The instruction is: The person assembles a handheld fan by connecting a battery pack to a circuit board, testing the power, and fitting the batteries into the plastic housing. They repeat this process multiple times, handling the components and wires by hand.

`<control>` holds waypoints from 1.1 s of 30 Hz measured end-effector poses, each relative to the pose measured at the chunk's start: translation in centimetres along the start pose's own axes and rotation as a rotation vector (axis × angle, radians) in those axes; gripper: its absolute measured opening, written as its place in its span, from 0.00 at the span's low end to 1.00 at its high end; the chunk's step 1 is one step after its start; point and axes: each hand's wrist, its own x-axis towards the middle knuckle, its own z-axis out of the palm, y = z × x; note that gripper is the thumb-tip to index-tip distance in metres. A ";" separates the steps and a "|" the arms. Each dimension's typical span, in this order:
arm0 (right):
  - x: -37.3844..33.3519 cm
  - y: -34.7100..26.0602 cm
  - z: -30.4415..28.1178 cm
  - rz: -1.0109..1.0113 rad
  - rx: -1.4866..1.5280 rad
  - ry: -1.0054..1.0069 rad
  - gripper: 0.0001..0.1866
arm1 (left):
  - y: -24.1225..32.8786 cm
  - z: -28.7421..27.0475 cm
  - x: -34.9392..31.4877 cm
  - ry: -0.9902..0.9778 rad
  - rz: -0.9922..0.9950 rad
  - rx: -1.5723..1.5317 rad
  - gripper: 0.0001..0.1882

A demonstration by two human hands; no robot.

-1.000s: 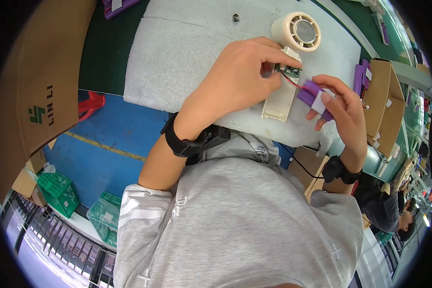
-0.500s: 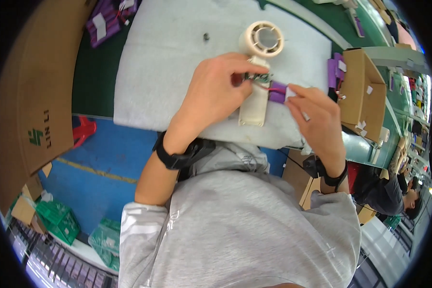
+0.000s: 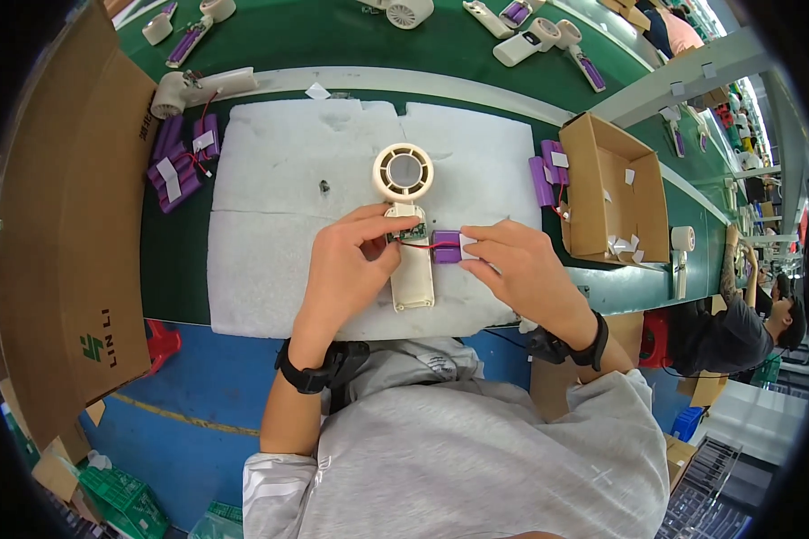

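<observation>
A cream handheld fan [image 3: 413, 278] lies on the white foam mat, its round head pointing away from me and its handle shell open. At the top of the handle sits a small green circuit board [image 3: 413, 232]. My left hand [image 3: 355, 265] is closed on the board, thumb and index finger at its left end. To the right of the handle, my right hand [image 3: 518, 266] pinches a purple battery pack [image 3: 446, 247] by its right end, where a white label [image 3: 467, 247] shows. Red and black wires [image 3: 420, 244] run from the pack toward the board.
The foam mat [image 3: 279, 260] covers the green bench. Purple battery packs [image 3: 175, 171] lie left, more [image 3: 546, 180] right beside an open cardboard box [image 3: 620, 193]. Several fan parts [image 3: 404, 13] lie on the far green surface. A large carton [image 3: 72, 225] stands left; a co-worker [image 3: 742, 328] sits far right.
The whole view has shifted, showing more of the far bench. The board has come down from a raised, tilted position onto the handle top. Both hands keep their holds.
</observation>
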 end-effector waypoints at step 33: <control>-2.4 2.9 -7.0 0.620 -0.145 0.260 0.16 | 0.0 0.3 0.3 0.003 -0.061 0.027 0.18</control>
